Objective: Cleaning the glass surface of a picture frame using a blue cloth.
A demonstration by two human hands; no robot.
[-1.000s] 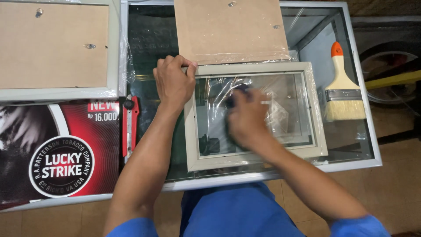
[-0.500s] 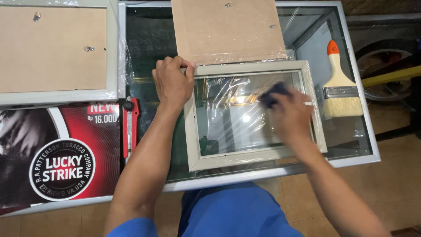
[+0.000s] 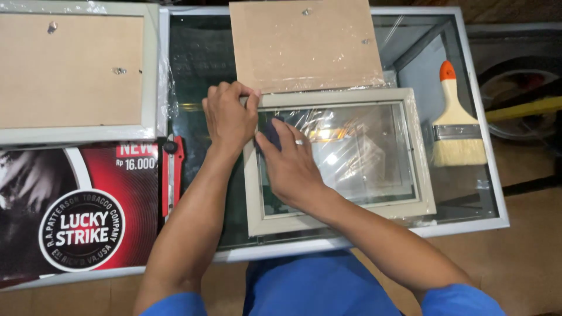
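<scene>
A pale grey picture frame with a glass pane lies flat on a glass-topped counter. My left hand grips its top-left corner and holds it down. My right hand, a ring on one finger, presses a small dark cloth onto the left part of the pane, right beside my left hand. Clear plastic film shows through the glass.
A brown backing board wrapped in film lies just beyond the frame. Another frame, back side up, lies at the far left. A red utility knife sits left of my left arm, a wide paintbrush at the right.
My right hand has swept the cloth across the pane, from the middle to the right side, then back to the top-left corner. My left hand has stayed on the frame's corner.
</scene>
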